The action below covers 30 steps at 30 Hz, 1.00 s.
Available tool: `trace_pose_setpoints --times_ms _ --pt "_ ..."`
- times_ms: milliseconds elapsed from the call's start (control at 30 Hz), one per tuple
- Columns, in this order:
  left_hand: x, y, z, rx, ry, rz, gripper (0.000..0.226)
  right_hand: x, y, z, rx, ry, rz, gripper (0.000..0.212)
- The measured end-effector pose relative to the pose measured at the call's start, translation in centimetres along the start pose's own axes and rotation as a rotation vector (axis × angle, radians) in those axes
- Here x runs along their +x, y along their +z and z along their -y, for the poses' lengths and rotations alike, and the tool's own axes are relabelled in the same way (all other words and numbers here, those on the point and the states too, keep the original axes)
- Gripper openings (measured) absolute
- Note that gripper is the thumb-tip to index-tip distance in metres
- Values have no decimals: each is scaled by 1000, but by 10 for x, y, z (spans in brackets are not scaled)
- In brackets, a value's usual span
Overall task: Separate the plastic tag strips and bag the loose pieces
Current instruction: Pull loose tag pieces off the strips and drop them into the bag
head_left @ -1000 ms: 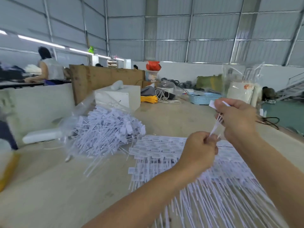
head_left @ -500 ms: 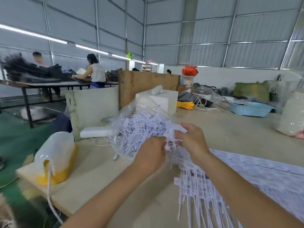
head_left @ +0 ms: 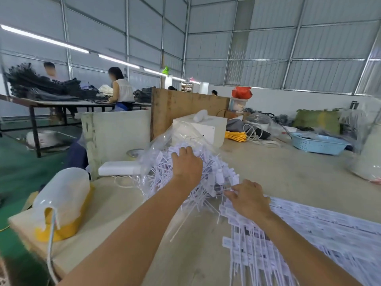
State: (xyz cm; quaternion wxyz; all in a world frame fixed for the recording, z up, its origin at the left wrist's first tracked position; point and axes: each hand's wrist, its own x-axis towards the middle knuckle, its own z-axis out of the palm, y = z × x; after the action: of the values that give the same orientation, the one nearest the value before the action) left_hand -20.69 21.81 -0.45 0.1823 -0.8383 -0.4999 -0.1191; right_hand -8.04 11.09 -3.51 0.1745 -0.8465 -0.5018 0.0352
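Grey metal walls and strip lights close in a big workshop, and a pale worktop (head_left: 268,168) fills the near ground. On it, toward 12 o'clock from the person, a clear plastic bag (head_left: 156,147) lies open with a heap of loose tags (head_left: 214,172) spilling from its mouth. Joined tag strips (head_left: 309,228) lie fanned across the worktop at 4 o'clock.

Half a second ago both hands met at the near edge of the heap. Now the left hand (head_left: 186,165) has gone further in and lies on top of the loose tags at the bag's mouth, its grip wide, fingers spread and pressing down, holding nothing that can be seen. The right hand (head_left: 248,200) has drawn back toward 3 o'clock, apart from the left, and rests where the heap meets the strips; its fingers are bent down into the tags, but whether they pinch any I cannot tell. The view has swung slightly right.

At 9 o'clock a white and yellow plastic jug (head_left: 61,205) lies on its side near the worktop's corner. A white box (head_left: 203,129) stands behind the bag, yellow cord (head_left: 236,136) beside it, and a blue basket (head_left: 318,143) sits at 2 o'clock. Other workers (head_left: 121,89) sit at a far table stacked with dark cloth.
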Motion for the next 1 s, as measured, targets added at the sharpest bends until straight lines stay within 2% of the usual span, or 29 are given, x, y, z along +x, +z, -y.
trace_pose_setpoints --times_ms 100,200,233,300,433,633,733,800,867,933,1000 --pt "5 12 -11 -80 7 -37 47 1 0 1 34 16 -36 37" --pt "5 28 -19 -168 93 22 66 5 1 -1 74 -11 -72 21" --pt "5 32 -19 -155 141 48 69 5 0 -1 74 -9 -70 23" --pt "6 36 -16 -90 193 86 67 8 1 -5 58 -22 -28 30" --pt "8 34 -15 -97 60 157 58 7 3 -14 26 -41 7 29" --pt "0 27 -23 -51 111 146 53 -9 -11 -26 200 -176 -43 31" --pt "-8 14 -22 9 90 136 53 -27 -36 -45 221 -175 -74 38" --pt "-15 0 -29 59 87 71 53 -42 -56 -68 252 -150 -108 34" --pt "-25 -15 -42 81 105 -69 48 -57 -77 -97 311 -95 -156 27" --pt "-37 -32 -61 34 162 -212 39 -74 -92 -126 325 -26 -185 23" --pt "-50 -48 -88 -68 251 -272 38 -90 -99 -153 293 36 -187 22"
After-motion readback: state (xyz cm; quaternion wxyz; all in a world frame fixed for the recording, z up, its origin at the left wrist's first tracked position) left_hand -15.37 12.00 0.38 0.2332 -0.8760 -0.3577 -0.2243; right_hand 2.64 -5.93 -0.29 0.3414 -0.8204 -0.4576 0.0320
